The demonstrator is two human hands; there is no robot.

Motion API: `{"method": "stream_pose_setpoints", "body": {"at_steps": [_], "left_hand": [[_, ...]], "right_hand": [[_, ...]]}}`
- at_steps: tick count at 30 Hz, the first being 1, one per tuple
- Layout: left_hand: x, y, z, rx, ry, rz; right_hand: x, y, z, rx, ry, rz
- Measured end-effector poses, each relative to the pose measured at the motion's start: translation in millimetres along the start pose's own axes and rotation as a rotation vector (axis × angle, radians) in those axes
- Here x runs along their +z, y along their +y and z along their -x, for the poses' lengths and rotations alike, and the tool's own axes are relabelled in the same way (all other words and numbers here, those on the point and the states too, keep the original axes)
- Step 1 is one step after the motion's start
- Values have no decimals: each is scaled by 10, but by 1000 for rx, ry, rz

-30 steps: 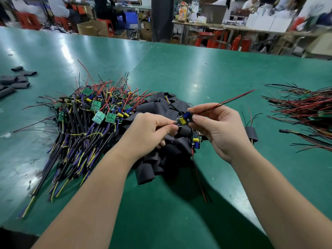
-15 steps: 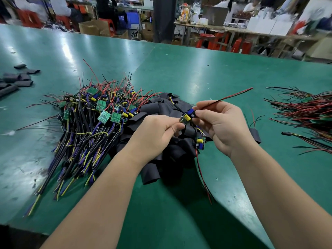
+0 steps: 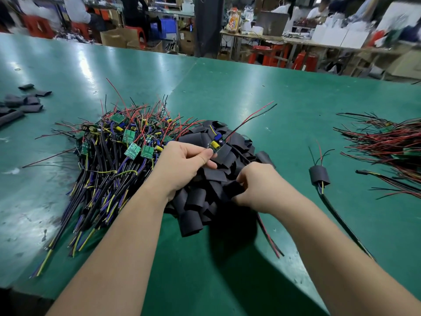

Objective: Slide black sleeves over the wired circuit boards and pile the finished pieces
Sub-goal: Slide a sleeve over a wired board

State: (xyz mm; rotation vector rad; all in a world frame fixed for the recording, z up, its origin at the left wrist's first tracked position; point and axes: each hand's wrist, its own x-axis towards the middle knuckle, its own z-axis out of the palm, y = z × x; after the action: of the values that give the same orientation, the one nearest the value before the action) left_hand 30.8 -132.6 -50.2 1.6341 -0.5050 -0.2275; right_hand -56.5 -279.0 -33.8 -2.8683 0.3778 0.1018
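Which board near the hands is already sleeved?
The lone piece on the table right of the right hand; the board in the left hand and the heap's boards are bare.

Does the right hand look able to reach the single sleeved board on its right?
Probably yes: only bare table lies between the right hand and the sleeved board, though that hand is pinching a sleeve.

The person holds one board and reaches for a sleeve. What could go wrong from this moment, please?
1. The left hand pinches the board only at its fingertips; it may slip or twist during sleeving.
2. The right hand pinches a sleeve inside the dense sleeve pile; neighbours may come up with it.
3. The board's loose wires may snag on the pile.
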Motion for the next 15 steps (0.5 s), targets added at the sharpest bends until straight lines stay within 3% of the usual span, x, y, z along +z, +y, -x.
{"method": "stream_pose_setpoints", "body": {"at_steps": [6, 9, 13, 15], "left_hand": [[-10, -7, -3, 29, -16, -70], [-3, 19, 19, 26, -38, -41], [-18, 52, 53, 12, -81, -38], [-35, 81, 63, 1, -104, -35]], "right_hand": [[37, -24, -67, 98, -3, -90], [42, 51, -68, 36, -29, -214], [20, 204, 72, -92, 57, -575], [-20, 336, 159, -130, 91, -890]]}}
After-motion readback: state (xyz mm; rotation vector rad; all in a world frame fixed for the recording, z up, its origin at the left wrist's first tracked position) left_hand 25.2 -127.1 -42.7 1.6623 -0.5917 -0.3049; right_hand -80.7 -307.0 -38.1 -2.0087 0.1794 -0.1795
